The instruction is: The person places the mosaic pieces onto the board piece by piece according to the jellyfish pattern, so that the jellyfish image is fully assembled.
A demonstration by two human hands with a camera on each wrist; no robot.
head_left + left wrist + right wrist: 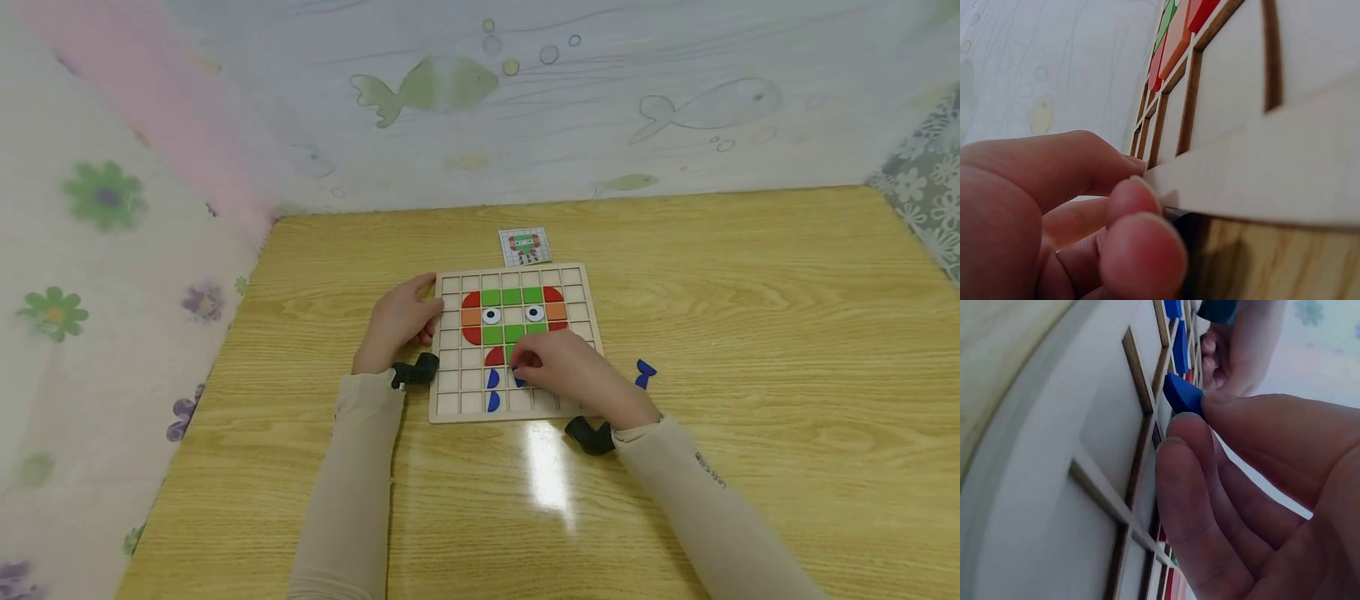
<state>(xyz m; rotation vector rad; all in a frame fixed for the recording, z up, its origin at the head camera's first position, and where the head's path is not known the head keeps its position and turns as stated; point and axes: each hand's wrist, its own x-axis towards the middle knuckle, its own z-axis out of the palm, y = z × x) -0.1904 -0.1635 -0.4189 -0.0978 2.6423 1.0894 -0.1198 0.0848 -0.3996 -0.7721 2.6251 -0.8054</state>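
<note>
A wooden grid board (447,403) lies on the table with a figure of coloured tiles in its cells. Red, orange and green tiles (512,297) form a head with two round eye pieces (491,316). Below, two blue half-round pieces (493,402) sit in one column. At the board's left edge my left hand (397,321) holds the rim between thumb and fingers. My right hand (570,367) pinches another blue piece (1182,395) between thumb and fingertips, just over the lower middle cells. That hand hides several cells and tiles.
Behind the board lies a small card (525,246) printed with a similar figure on a grid. Loose blue pieces (645,368) rest on the wooden table (750,333) right of the board. A wall (570,158) with painted fish stands along the table's far edge.
</note>
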